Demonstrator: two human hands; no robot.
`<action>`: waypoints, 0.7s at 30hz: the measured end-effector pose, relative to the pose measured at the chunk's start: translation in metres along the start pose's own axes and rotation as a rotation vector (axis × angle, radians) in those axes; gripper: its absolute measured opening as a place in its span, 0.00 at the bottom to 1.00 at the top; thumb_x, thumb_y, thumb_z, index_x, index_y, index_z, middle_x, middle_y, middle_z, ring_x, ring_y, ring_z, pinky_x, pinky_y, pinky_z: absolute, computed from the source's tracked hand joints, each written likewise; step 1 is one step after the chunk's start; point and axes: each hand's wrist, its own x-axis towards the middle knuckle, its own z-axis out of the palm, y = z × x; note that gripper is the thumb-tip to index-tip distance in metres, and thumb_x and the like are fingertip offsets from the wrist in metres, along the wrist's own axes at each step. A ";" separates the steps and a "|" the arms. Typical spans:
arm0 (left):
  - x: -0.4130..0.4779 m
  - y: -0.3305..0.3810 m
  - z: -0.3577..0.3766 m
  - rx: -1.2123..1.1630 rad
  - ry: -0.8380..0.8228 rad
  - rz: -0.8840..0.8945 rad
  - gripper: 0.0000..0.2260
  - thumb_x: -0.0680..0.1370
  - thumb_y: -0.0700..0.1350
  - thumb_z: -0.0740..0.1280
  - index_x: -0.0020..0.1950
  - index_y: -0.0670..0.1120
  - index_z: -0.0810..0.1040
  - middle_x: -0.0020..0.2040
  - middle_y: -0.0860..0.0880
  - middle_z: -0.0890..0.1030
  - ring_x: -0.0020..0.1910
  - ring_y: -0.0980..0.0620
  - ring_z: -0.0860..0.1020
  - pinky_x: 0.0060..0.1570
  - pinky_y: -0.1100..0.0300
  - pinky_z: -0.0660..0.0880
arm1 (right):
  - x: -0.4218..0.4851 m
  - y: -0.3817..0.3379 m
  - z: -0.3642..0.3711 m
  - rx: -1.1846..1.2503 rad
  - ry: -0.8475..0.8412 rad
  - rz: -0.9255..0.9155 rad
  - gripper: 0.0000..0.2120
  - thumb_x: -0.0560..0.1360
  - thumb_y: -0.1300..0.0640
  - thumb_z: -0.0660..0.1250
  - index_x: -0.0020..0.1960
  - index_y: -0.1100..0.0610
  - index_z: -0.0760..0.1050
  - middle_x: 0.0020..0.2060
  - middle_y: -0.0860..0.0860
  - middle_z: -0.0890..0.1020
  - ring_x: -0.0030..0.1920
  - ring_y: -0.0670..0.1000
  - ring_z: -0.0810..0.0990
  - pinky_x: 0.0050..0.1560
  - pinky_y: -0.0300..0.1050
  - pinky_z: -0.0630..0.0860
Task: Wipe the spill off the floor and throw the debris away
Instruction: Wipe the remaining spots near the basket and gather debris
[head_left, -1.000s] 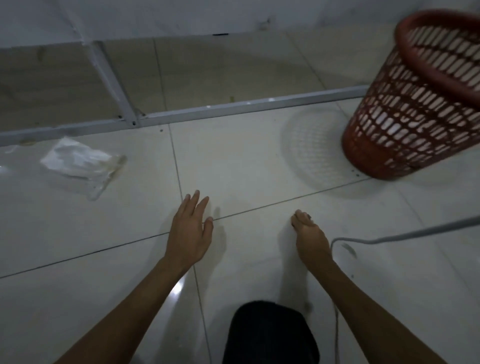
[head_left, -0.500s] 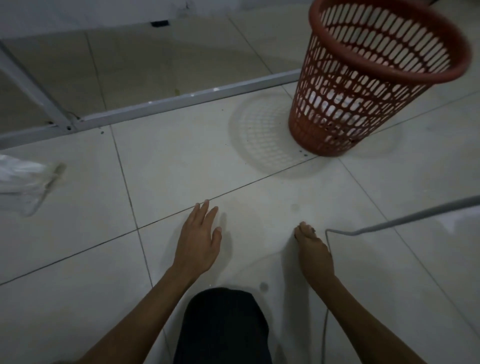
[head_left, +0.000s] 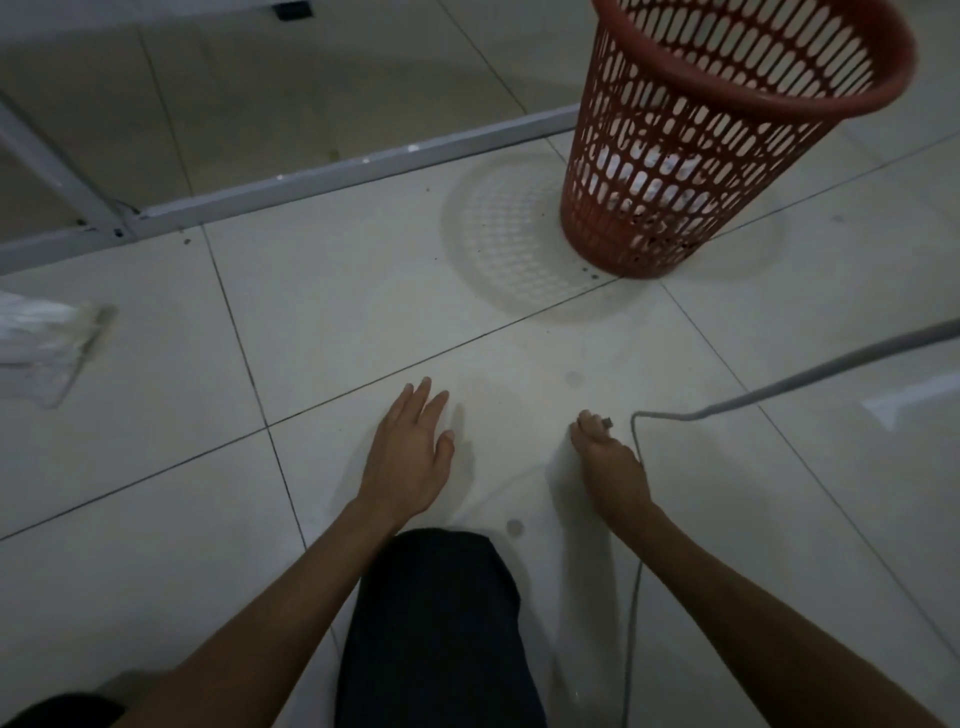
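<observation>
A person kneels on a pale tiled floor (head_left: 322, 322), one knee (head_left: 436, 623) in dark trousers between the forearms. The left hand (head_left: 410, 452) lies flat on the tile, fingers straight and close together, thumb slightly apart. The right hand (head_left: 610, 462) rests on the floor with its fingertips bunched together, pinching a small dark bit (head_left: 606, 422). A grey cable (head_left: 779, 389) curves just beside that hand and runs off to the right. Beyond the hands, well apart from them, a red basket (head_left: 623, 244) stands upright with white scraps at its bottom. Two faint round marks (head_left: 574, 379) show on the tile, one ahead of the right hand, one near the knee. A crumpled white bag (head_left: 36, 338) lies at the left edge, and a metal bar (head_left: 337, 171) crosses the floor behind.
</observation>
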 end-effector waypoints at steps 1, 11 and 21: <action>-0.001 0.002 0.001 -0.003 0.001 0.001 0.22 0.80 0.45 0.57 0.73 0.44 0.60 0.76 0.43 0.56 0.76 0.45 0.53 0.74 0.51 0.53 | -0.006 -0.001 0.002 -0.025 -0.007 -0.027 0.21 0.78 0.66 0.52 0.71 0.61 0.61 0.74 0.54 0.59 0.63 0.57 0.74 0.60 0.50 0.72; -0.007 0.011 0.002 -0.022 0.003 -0.014 0.22 0.80 0.45 0.57 0.73 0.44 0.60 0.76 0.43 0.56 0.76 0.45 0.53 0.74 0.51 0.53 | -0.082 -0.036 0.035 -0.017 -0.052 -0.372 0.27 0.64 0.65 0.77 0.62 0.61 0.76 0.63 0.60 0.76 0.63 0.56 0.76 0.57 0.47 0.77; -0.004 -0.004 -0.006 -0.020 0.032 -0.043 0.21 0.80 0.45 0.57 0.73 0.43 0.61 0.76 0.42 0.57 0.76 0.45 0.54 0.74 0.52 0.52 | -0.048 -0.067 0.038 -0.087 -0.003 -0.490 0.28 0.55 0.61 0.82 0.54 0.61 0.81 0.54 0.58 0.83 0.53 0.55 0.83 0.47 0.42 0.81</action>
